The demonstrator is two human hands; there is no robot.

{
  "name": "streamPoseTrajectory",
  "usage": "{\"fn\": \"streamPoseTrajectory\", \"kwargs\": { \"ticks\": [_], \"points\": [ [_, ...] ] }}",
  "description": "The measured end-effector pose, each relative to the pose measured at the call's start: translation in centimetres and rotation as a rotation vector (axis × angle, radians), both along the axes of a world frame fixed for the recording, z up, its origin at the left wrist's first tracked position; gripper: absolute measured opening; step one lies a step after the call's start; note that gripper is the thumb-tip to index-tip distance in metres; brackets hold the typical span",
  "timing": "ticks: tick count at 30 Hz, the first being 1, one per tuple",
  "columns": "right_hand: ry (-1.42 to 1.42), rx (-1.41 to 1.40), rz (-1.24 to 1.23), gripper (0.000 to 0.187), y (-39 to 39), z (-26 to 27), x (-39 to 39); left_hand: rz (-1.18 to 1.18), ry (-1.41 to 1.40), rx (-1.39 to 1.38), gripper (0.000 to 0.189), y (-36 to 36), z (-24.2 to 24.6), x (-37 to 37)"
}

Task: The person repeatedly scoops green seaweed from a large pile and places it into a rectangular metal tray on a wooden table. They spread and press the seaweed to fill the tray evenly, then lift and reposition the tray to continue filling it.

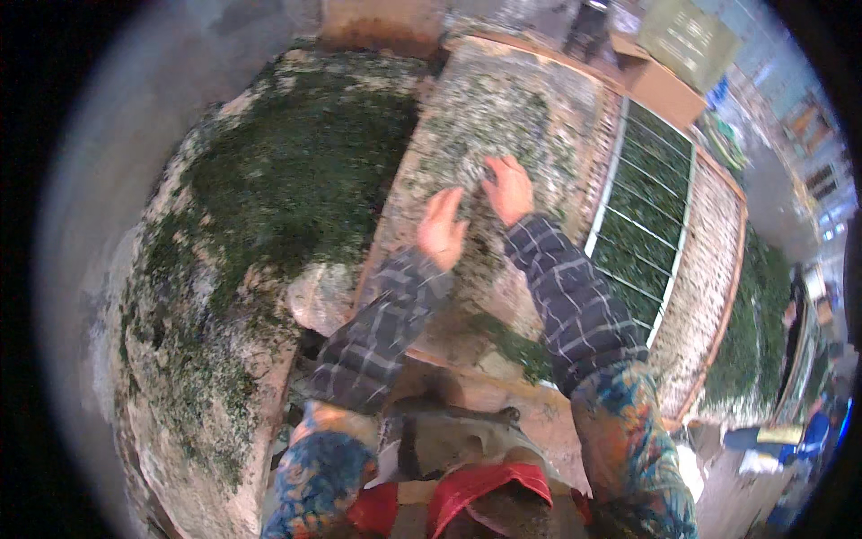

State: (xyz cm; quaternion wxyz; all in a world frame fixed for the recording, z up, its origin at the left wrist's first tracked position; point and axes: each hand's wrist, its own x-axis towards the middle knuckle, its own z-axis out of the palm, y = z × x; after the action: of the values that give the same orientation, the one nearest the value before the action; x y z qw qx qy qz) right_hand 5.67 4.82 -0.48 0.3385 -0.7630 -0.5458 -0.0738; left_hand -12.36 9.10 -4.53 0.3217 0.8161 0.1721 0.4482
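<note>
My left hand (441,229) is over a wooden work surface (421,269) strewn with dark green leaf bits (471,124). Its fingers point away from me, with the thumb apart and nothing visible in the hand. A little farther forward and to the right, my right hand (510,188) bends its fingers down towards the scattered bits. Blur hides whether anything lies between its fingertips. Both forearms wear dark checked sleeves (572,290). More green material (518,343) lies along the near edge of this surface.
To the left rises a broad heap of dark green leafy material (303,162). At right, a pale frame with crossbars (609,202) lies over similar green material, beside a wood-edged perforated panel (704,269). An open cardboard box (663,91) stands at the back right.
</note>
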Motion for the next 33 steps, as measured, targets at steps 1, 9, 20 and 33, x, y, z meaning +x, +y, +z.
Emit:
{"fn": "streamPoseTrajectory", "kwargs": {
  "ticks": [1,9,20,33],
  "points": [
    [-0.049,0.008,0.026,0.038,0.5,0.0,-0.3,0.068,-0.037,0.16,0.06,1.2,0.1,2.0],
    [1.143,0.134,0.114,0.029,-1.6,4.1,-2.4,-0.076,0.035,-0.414,0.041,4.5,3.7,5.1],
    [0.899,-0.083,0.195,0.024,-24.6,6.8,-2.9,-0.877,0.039,-1.093,0.032,-13.3,4.3,4.1],
    [0.169,-0.059,-0.438,0.047,-42.5,-6.6,-9.3,-0.7,0.535,0.191,0.047,-26.8,-4.5,0.8]
  ]
}}
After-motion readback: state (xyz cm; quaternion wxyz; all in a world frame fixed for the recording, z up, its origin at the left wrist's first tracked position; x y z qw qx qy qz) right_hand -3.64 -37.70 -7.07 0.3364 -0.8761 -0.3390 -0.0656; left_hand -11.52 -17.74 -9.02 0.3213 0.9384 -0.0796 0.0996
